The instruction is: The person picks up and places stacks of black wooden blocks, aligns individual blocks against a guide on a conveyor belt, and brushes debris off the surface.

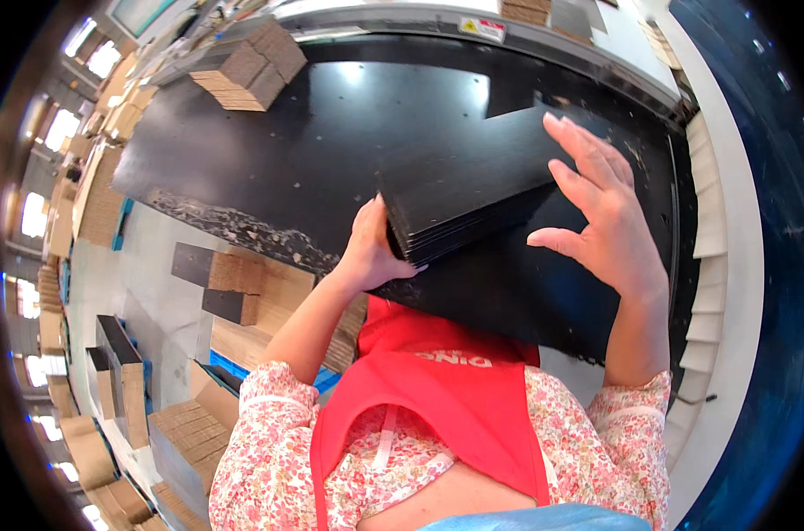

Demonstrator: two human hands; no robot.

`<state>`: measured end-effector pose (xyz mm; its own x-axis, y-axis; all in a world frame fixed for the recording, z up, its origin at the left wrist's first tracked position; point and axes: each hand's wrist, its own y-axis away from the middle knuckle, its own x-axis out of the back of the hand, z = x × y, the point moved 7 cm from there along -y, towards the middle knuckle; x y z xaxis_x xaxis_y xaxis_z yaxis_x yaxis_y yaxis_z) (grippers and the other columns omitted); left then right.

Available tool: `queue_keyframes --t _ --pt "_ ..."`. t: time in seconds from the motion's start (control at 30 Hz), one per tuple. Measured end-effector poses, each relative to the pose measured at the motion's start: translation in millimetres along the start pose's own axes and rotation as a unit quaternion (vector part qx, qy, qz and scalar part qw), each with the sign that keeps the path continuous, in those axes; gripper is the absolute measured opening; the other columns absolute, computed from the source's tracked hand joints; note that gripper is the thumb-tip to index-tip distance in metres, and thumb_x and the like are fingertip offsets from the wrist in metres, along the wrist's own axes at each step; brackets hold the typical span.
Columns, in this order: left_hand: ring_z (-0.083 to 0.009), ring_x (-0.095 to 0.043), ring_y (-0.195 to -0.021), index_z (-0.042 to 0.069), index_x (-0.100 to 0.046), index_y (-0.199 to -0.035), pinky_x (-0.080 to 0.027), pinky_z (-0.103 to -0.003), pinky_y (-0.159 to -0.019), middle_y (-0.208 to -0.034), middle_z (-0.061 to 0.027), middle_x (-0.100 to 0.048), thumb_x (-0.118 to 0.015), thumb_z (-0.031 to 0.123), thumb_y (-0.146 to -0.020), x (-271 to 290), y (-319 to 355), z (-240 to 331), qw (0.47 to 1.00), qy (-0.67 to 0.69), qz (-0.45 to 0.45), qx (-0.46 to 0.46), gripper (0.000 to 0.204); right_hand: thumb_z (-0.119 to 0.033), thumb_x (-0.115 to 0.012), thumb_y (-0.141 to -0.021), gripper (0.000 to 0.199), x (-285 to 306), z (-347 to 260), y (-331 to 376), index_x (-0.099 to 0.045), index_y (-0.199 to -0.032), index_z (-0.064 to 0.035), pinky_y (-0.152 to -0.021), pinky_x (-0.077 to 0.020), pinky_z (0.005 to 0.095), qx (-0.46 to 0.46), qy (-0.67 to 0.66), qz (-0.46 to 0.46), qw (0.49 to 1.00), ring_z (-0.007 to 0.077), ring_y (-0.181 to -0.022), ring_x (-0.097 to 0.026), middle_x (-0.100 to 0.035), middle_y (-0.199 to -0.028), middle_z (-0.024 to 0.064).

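Observation:
A stack of thin black boards [473, 173] lies at a slant on the glossy black table [243, 168] in front of me. My left hand [367, 250] grips the stack's near left end, its thumb along the near lower corner and its fingers against the end face. At the other end, my right hand [607, 208] is open, thumb and fingers spread apart. Its fingertips are beside the stack's right edge; whether they touch it I cannot tell.
A block of stacked boards with brown edges [250, 66] sits at the table's far left. A metal rail [402, 19] bounds the far side, and a pale curved rim [730, 292] the right. Below left are board stacks [189, 434] and a blue pallet [324, 379].

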<state>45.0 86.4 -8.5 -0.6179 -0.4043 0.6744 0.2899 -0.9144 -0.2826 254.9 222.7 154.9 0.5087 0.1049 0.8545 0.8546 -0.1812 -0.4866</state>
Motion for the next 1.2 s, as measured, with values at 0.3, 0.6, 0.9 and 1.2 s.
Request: queue_keyframes --t 0.3,0.6,0.9,1.2 --pt "-0.0426 -0.039 -0.131 -0.002 -0.024 -0.148 -0.021 -0.049 -0.119 -0.133 -0.0225 -0.048 -0.087 0.025 -0.054 -68.2 -23.7 29.8 0.987 0.0 -0.148 -0.061 0.117 -0.029 -0.088 -0.063 0.069 -9.7 14.1 27.5 -0.062 -0.12 -0.0019 -0.116 -0.0283 0.0462 -0.049 0.041 -0.154 0.986 0.0322 -0.138 -0.04 -0.048 -0.143 0.0166" --pt "-0.0304 -0.046 -0.132 0.005 -0.034 -0.15 -0.03 -0.041 -0.116 -0.14 -0.0149 -0.051 -0.088 0.017 -0.063 -40.4 -37.0 24.6 0.956 0.193 -0.22 -0.01 0.103 -0.027 -0.079 -0.076 0.058 66.1 90.4 43.9 -0.06 -0.124 0.0 -0.101 -0.044 0.0347 -0.184 -0.289 0.103 0.934 0.0225 -0.117 -0.056 -0.06 -0.124 0.0123" --pt "-0.0272 -0.057 -0.116 0.005 -0.061 -0.125 -0.045 -0.039 -0.1 -0.124 -0.0135 -0.061 -0.079 0.027 -0.082 21.0 -85.2 -104.3 0.989 0.037 0.12 0.074 0.052 -0.027 -0.056 -0.101 0.039 17.0 256.4 112.9 -0.059 -0.123 0.006 -0.091 -0.0535 0.0358 -0.403 -0.481 0.427 0.651 0.0247 -0.105 -0.065 -0.066 -0.117 0.0151" --pt "-0.0258 -0.049 -0.126 0.01 -0.067 -0.117 -0.038 -0.043 -0.104 -0.132 -0.0033 -0.057 -0.07 0.036 -0.085 8.6 -116.0 -87.3 0.954 -0.254 0.114 0.108 0.041 -0.025 -0.056 -0.101 0.037 -67.9 326.5 168.0 -0.061 -0.12 0.0067 -0.093 -0.0532 0.0396 -0.459 -0.563 0.442 0.526 0.0261 -0.104 -0.065 -0.066 -0.119 0.0156"
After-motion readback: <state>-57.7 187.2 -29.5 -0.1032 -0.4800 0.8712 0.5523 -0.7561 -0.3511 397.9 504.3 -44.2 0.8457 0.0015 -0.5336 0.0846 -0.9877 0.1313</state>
